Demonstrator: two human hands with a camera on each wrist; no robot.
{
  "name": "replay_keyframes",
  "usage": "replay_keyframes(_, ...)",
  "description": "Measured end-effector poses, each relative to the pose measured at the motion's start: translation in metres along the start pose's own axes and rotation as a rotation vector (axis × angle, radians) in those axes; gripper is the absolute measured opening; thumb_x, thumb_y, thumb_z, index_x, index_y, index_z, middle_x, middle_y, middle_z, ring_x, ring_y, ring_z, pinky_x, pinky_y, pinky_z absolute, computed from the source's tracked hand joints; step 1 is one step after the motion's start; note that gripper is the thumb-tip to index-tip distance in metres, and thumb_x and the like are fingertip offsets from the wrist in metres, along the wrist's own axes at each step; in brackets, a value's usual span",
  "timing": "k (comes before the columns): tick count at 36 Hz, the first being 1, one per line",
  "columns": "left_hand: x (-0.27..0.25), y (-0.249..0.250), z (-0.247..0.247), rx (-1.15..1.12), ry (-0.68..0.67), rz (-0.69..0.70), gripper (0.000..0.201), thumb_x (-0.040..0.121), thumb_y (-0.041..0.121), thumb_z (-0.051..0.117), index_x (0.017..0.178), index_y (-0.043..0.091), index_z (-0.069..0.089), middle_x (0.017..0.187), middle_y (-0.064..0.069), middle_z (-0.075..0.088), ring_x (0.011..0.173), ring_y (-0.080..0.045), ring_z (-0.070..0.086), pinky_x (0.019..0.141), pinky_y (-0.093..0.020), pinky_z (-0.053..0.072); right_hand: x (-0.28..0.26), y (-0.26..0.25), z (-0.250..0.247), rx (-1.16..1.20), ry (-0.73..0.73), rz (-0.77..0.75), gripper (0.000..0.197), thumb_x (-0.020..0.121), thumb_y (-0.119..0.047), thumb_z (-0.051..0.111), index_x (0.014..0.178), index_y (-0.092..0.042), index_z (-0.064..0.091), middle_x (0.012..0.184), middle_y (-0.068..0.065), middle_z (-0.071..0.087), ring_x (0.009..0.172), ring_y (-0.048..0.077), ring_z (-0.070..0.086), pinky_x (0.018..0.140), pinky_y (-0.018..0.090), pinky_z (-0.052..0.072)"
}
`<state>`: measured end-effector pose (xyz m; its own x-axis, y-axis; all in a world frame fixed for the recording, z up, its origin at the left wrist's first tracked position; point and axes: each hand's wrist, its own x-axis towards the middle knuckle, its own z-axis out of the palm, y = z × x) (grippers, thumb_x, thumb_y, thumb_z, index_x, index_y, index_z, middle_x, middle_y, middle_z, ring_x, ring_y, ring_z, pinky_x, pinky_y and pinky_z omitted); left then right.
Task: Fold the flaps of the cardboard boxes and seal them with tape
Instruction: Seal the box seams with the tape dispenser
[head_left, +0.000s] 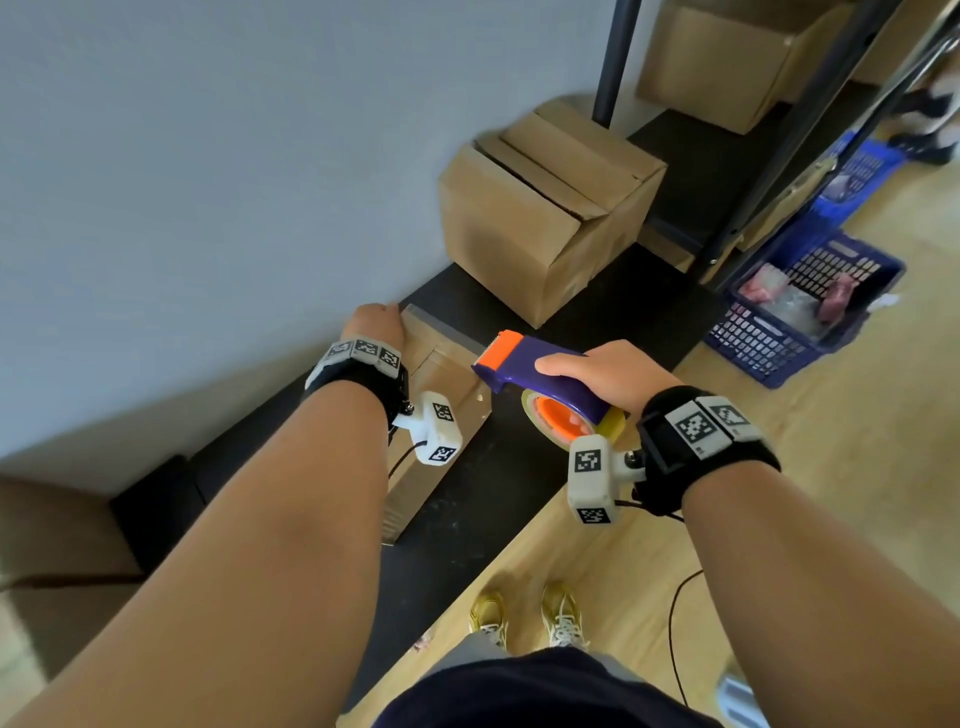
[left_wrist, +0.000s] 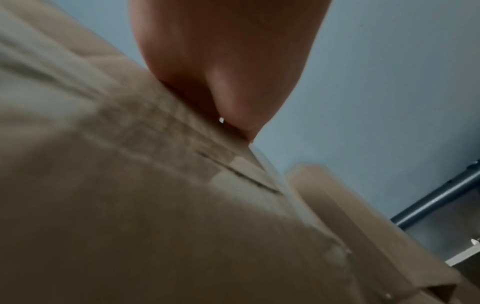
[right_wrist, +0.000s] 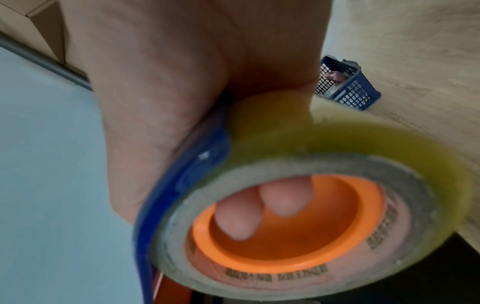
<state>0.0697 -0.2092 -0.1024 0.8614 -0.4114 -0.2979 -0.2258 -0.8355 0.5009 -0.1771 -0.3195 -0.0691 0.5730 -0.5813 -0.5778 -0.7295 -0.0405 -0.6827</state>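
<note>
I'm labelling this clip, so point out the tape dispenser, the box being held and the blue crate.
tape dispenser (head_left: 524, 358): head view, on its purple body.
box (head_left: 441, 374): head view, on its top flap.
crate (head_left: 763, 345): head view, on its near mesh wall.

Your head view looks steeply down. Left wrist view sits close against the near box; right wrist view hugs the tape dispenser. All share the wall.

Both forearms are extended forward, the left hand laid palm down at centre frame, the right hand held right of centre with fingers curled round a tape dispenser.
</note>
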Motion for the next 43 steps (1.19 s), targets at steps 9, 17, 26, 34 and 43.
replay_keyframes(9,-0.010,-0.004,0.000,0.060,0.220,0.148,0.033,0.093,0.022,0.047,0.123,0.009,0.053,0.128,-0.014,0.046,0.120,-0.030,0.042,0.097,-0.037,0.036,0.010,-0.005,0.019,0.069,0.061,-0.063,0.052,0.083,-0.053,0.068,0.091,-0.002,0.067,0.078,0.008,0.066,0.070,0.013,0.062,0.066,0.022,0.045)
replay_keyframes(17,-0.025,-0.007,0.014,0.243,0.146,0.245,0.038,0.086,0.040,0.052,0.109,0.011,0.061,0.117,-0.005,0.054,0.111,-0.026,0.049,0.089,-0.037,0.041,0.018,-0.014,0.025,0.043,0.040,-0.092,0.048,0.083,-0.055,0.068,0.083,-0.007,0.063,0.076,0.007,0.064,0.069,0.016,0.060,0.066,0.025,0.043)
replay_keyframes(26,-0.042,-0.015,0.027,0.318,0.073,0.230,0.069,0.100,0.047,0.033,0.153,0.012,0.009,0.161,-0.002,0.004,0.148,-0.017,0.002,0.121,-0.038,0.003,0.015,0.003,0.018,0.021,-0.023,-0.077,0.046,0.084,-0.056,0.065,0.080,-0.010,0.062,0.075,0.004,0.064,0.070,0.015,0.060,0.064,0.023,0.042)
replay_keyframes(34,-0.043,-0.014,0.027,0.339,0.047,0.204,0.069,0.100,0.048,0.032,0.154,0.013,0.006,0.161,-0.001,0.001,0.148,-0.017,0.000,0.121,-0.039,0.003,0.014,0.016,0.006,-0.043,-0.095,-0.032,0.050,0.085,-0.058,0.062,0.094,-0.010,0.062,0.087,0.006,0.066,0.083,0.018,0.063,0.077,0.028,0.046)
replay_keyframes(43,-0.043,-0.011,0.025,0.341,0.013,0.179,0.069,0.100,0.047,0.032,0.154,0.013,0.004,0.161,0.000,-0.002,0.148,-0.017,-0.003,0.120,-0.040,0.002,0.022,0.027,0.007,-0.085,-0.115,0.045,0.053,0.082,-0.062,0.063,0.097,-0.011,0.062,0.090,0.007,0.066,0.086,0.019,0.064,0.077,0.028,0.047)
